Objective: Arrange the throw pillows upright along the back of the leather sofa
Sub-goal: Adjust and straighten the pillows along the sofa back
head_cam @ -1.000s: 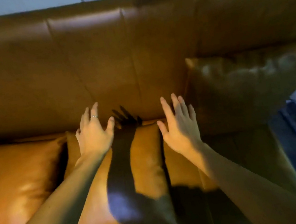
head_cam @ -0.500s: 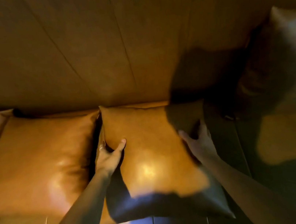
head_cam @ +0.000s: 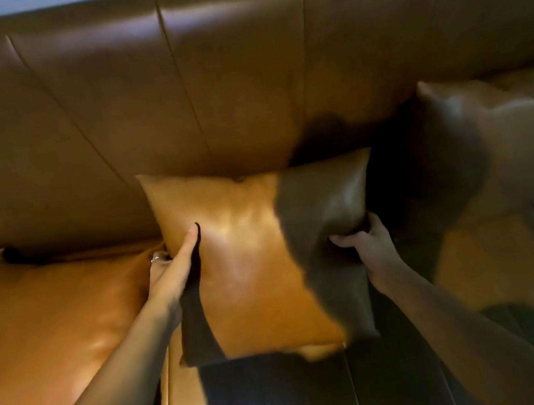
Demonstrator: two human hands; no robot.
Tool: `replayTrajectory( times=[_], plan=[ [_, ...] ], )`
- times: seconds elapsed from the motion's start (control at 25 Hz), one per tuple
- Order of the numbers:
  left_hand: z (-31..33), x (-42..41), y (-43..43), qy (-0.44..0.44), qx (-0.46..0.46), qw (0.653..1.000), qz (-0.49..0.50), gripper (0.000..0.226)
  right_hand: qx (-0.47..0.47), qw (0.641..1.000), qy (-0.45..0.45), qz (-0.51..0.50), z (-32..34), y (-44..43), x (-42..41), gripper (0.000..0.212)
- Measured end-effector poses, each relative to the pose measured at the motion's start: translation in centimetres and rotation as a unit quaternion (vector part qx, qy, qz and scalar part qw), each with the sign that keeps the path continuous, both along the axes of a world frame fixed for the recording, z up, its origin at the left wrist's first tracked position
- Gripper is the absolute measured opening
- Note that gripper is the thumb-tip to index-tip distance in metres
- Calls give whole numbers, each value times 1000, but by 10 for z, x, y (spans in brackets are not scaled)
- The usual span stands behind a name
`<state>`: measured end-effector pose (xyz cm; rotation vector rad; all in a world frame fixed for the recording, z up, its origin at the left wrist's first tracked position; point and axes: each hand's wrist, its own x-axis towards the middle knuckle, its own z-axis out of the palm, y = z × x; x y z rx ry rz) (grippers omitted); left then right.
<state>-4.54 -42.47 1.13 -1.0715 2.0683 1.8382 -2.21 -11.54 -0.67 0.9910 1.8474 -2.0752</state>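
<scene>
Now lifted off the seat since a moment ago: tan leather pillow [head_cam: 256, 259] tilted toward the sofa back [head_cam: 240, 78], left hand [head_cam: 173, 271] and right hand [head_cam: 365, 246] clamped on its side edges; not yet upright beside the right pillow [head_cam: 505, 139]

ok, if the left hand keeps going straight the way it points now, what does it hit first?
The left hand, gripping the middle pillow by its left edge, points up and away toward the sofa backrest. That looks like the first contact; how far behind the pillow it sits is unclear.
</scene>
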Motion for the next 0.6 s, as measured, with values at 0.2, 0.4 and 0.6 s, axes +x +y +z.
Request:
replayTrajectory(
  times=[0.2, 0.4, 0.6],
  plan=[
    [40, -32, 19, 65, 15, 998, -13, 138, 39, 996, 77, 30, 48, 18, -42, 98],
    [54, -63, 34, 86, 60, 993, -54, 117, -19, 995, 85, 40, 64, 27, -77, 91],
    [51, -68, 36, 93, 59, 994, -15, 74, 12, 996, 88, -4, 59, 23, -81, 89]
  ],
)
